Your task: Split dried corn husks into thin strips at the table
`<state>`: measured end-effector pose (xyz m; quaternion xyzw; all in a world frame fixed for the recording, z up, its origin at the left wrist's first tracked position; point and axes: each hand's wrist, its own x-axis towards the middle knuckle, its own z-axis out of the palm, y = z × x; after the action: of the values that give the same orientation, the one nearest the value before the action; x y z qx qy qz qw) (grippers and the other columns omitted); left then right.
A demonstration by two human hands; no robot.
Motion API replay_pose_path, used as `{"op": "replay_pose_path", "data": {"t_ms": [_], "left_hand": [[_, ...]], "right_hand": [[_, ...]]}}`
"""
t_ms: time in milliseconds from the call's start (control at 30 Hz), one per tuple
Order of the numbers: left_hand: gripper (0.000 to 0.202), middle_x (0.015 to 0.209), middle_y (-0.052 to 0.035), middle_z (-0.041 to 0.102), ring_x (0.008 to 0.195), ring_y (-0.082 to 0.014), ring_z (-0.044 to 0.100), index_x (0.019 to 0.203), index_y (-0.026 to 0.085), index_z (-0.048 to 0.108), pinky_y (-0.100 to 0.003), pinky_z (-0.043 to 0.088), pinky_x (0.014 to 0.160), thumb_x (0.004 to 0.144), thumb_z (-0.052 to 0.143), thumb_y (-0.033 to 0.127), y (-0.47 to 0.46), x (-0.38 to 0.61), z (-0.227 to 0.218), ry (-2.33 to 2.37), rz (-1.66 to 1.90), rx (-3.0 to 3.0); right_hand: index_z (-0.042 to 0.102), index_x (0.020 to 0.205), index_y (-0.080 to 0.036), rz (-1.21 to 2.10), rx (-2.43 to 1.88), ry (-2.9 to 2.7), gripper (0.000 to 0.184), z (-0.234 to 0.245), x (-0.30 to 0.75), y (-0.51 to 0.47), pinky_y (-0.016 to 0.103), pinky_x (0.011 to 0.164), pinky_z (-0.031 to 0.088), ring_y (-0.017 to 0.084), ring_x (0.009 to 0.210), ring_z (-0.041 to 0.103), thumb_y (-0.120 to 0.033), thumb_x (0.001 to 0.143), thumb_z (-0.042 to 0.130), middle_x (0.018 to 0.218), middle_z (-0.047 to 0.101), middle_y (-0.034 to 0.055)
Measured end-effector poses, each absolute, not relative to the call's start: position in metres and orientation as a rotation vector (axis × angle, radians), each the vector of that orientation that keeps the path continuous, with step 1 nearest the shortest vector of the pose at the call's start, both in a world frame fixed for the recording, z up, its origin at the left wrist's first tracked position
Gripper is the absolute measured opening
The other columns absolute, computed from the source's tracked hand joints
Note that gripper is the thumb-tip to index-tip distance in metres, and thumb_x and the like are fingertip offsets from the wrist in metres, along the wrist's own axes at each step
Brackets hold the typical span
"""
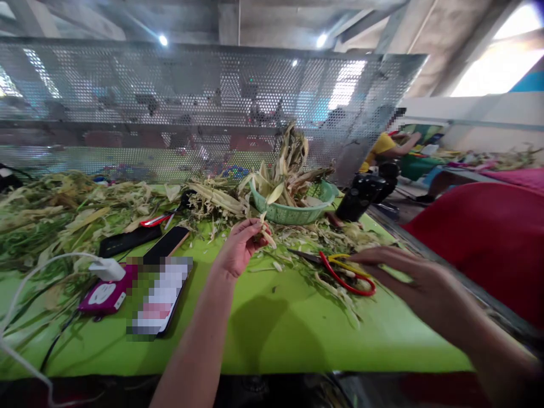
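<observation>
Near the middle of the green table, my left hand (245, 246) pinches a small pale piece of dried plant, husk-like (267, 235), between thumb and fingers. To the right, a pair of scissors (346, 275) with one red and one yellow handle lies on plant scraps, blades pointing left. My right hand (403, 277) is over the yellow handle's right side, fingers stretched out; whether the fingertips touch the handle is unclear. Just beyond my left hand stands a green plastic basket (293, 214) filled with dried, husk-like leaves (293, 153).
Dried plant matter (55, 209) heaps over the table's left. Two phones (164, 297), a purple box (108, 292) with a white charger, and a red-handled cutter (157, 220) lie there. A perforated metal panel (191, 102) stands behind; a person in yellow (382, 147) sits farther right.
</observation>
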<state>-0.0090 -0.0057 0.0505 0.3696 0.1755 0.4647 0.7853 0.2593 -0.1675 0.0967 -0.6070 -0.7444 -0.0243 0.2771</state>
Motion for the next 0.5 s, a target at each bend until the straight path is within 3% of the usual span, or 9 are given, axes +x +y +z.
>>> {"op": "replay_pose_path", "data": {"t_ms": [133, 200, 500], "left_hand": [[0.022, 0.075, -0.0016, 0.066, 0.064, -0.0068, 0.058, 0.078, 0.013, 0.064, -0.017, 0.048, 0.060, 0.067, 0.078, 0.026, -0.003, -0.010, 0.048, 0.420, 1.029, 0.781], [0.023, 0.076, -0.0015, 0.066, 0.063, -0.0069, 0.058, 0.079, 0.013, 0.065, -0.018, 0.048, 0.060, 0.065, 0.078, 0.026, -0.001, -0.010, 0.047, 0.451, 1.030, 0.776], [0.023, 0.075, -0.0013, 0.067, 0.064, -0.0089, 0.059, 0.076, 0.014, 0.064, -0.023, 0.049, 0.064, 0.063, 0.078, 0.026, 0.004, -0.011, 0.046, 0.494, 1.067, 0.742]], "right_hand": [[0.066, 0.119, -0.030, -0.061, -1.377, -2.409, 0.036, 0.086, 0.194, -0.105, 0.037, 0.086, 0.048, 0.023, 0.102, 0.063, -0.017, 0.092, 0.045, 0.114, 0.068, 0.0077], [0.065, 0.120, -0.031, -0.154, -1.393, -2.532, 0.041, 0.076, 0.179, -0.087, 0.034, 0.080, 0.047, 0.022, 0.093, 0.064, -0.012, 0.089, 0.048, 0.108, 0.070, 0.0072], [0.067, 0.108, -0.024, -0.015, -1.251, -2.469, 0.035, 0.060, 0.190, -0.068, 0.037, 0.084, 0.048, 0.023, 0.092, 0.067, -0.010, 0.085, 0.045, 0.101, 0.073, 0.0075]]}}
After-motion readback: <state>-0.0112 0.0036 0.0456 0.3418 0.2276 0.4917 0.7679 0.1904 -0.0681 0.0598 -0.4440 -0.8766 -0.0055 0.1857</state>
